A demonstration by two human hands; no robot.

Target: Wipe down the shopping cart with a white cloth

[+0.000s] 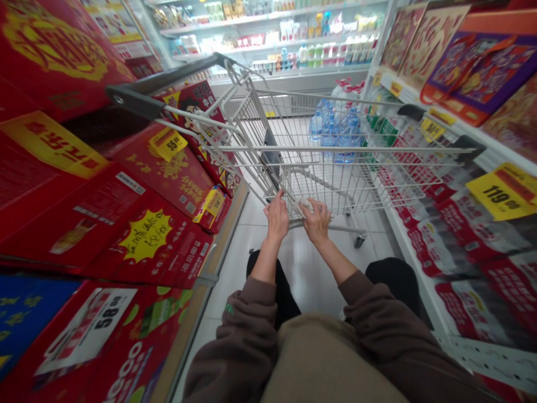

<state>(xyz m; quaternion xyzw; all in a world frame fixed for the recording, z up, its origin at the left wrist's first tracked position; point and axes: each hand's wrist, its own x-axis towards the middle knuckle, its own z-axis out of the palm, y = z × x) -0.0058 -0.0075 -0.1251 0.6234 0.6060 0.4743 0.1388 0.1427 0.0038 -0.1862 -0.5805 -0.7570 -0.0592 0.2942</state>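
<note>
A metal wire shopping cart (319, 162) with a dark handle stands sideways across the aisle before me. My left hand (277, 217) is by the lower part of the cart, one finger stretched upward and the thumb apart; I see nothing in it. Just to its right, my right hand (318, 221) has its fingers bent around a small pale thing (304, 205) that I cannot make out. It lies in front of the cart's lower bars, and whether it touches them is unclear. Through the mesh, no goods are visible inside the basket.
Stacked red gift boxes (168, 168) with yellow price tags line the left side. On the right, a shelf (444, 112) holds boxes above red-and-white packs (428, 246). Water bottles (335, 129) stand on the floor beyond the cart. A lit chiller (268, 42) spans the back.
</note>
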